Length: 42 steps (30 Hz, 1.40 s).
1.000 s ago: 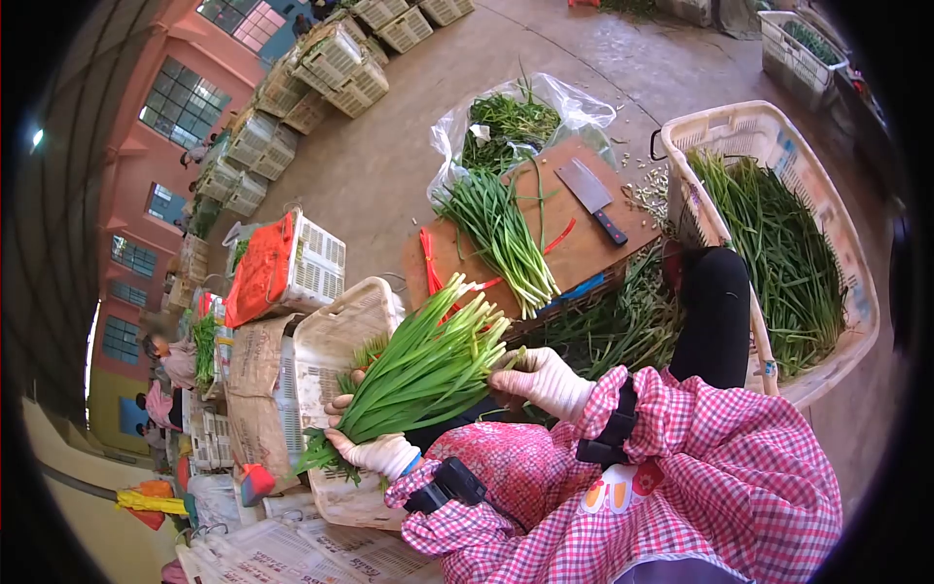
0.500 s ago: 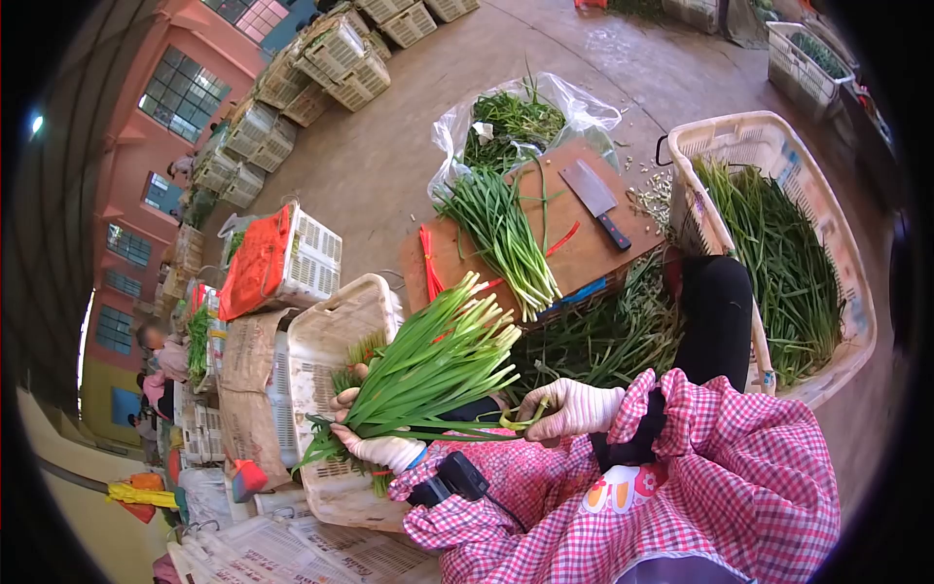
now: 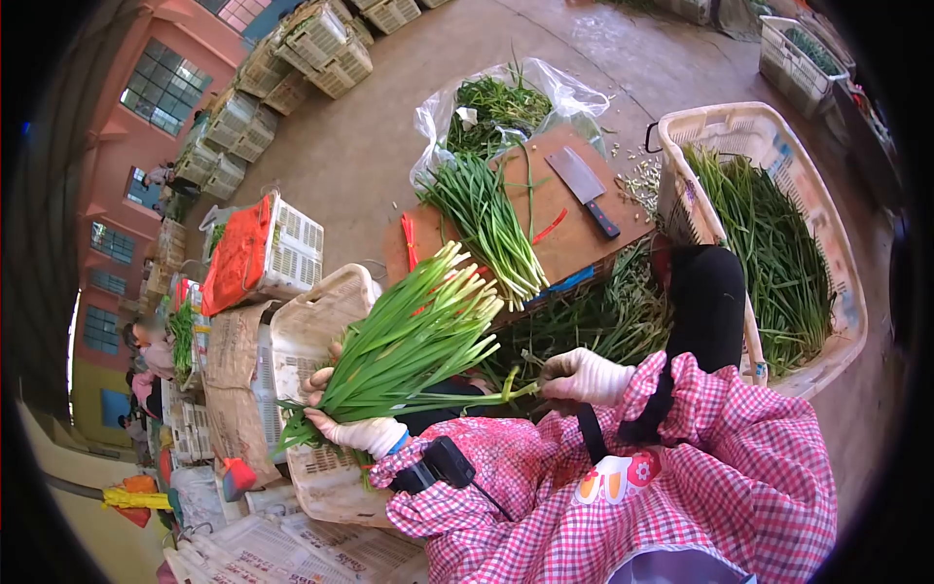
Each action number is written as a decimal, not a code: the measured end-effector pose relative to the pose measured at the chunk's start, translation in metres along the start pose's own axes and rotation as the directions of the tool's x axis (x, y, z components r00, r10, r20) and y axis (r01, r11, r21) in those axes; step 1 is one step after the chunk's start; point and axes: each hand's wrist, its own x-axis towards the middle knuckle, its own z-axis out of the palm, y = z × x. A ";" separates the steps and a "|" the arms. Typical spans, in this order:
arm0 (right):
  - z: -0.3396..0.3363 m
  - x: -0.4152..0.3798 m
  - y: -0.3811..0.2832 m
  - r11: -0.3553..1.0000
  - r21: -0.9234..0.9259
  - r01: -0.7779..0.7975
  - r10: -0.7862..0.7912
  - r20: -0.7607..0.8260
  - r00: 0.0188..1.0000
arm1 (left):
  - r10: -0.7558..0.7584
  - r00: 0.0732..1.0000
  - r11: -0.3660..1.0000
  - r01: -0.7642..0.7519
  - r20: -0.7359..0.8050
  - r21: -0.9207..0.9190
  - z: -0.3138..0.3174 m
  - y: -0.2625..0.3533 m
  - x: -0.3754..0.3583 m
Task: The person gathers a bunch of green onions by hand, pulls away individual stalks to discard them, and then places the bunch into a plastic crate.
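My left hand point(image 3: 342, 423), in a pale glove with bare fingertips, is wrapped round the leafy end of a bunch of green stalks point(image 3: 413, 336). Its pale stalk ends fan up and to the right. My right hand point(image 3: 584, 378), also gloved, pinches the end of a single stalk point(image 3: 510, 392) that sticks out from the bunch. Beyond, another bunch point(image 3: 486, 224) lies on a brown board point(image 3: 555, 255), beside a cleaver point(image 3: 582, 190) with a dark handle and some red ties point(image 3: 409, 240).
A large crate of greens point(image 3: 849, 292) stands at the right, a pale crate point(image 3: 341, 492) at the left. Behind the board is a plastic bag of greens point(image 3: 428, 131). Loose leaves point(image 3: 603, 326) lie below the board. People point(image 3: 151, 355) and stacked crates point(image 3: 233, 127) are farther left.
The stalk at my right hand now stretches straighter, and that hand's grip is at its tip. The whole view has shifted slightly, with the scene moved left and up.
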 end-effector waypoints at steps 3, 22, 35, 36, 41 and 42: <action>-0.038 -0.008 0.008 0.849 -0.515 0.115 -0.107 0.044 0.993 | 0.063 0.998 0.979 -0.058 -0.022 0.196 -0.008 0.021 0.011; 0.026 0.000 -0.057 -0.015 -0.890 0.456 -0.825 0.268 0.497 | -0.032 0.999 0.996 0.031 0.006 0.082 0.010 0.021 -0.003; 0.022 0.008 -0.051 0.091 -0.716 0.693 -0.780 0.381 0.496 | -0.172 0.985 0.977 0.174 -0.030 0.124 0.014 -0.005 -0.015; 0.015 0.000 -0.048 0.164 -0.682 0.713 -0.717 0.414 0.561 | -0.176 0.984 0.976 0.179 -0.032 0.122 0.015 -0.004 -0.015; -0.015 -0.037 -0.046 0.565 -0.531 0.631 -0.429 0.465 0.775 | -0.139 0.989 0.934 0.117 0.041 0.338 0.013 -0.005 -0.014; -0.022 -0.042 -0.045 0.583 -0.556 0.592 -0.369 0.468 0.803 | -0.189 0.970 0.926 0.124 0.154 0.356 0.015 -0.009 -0.015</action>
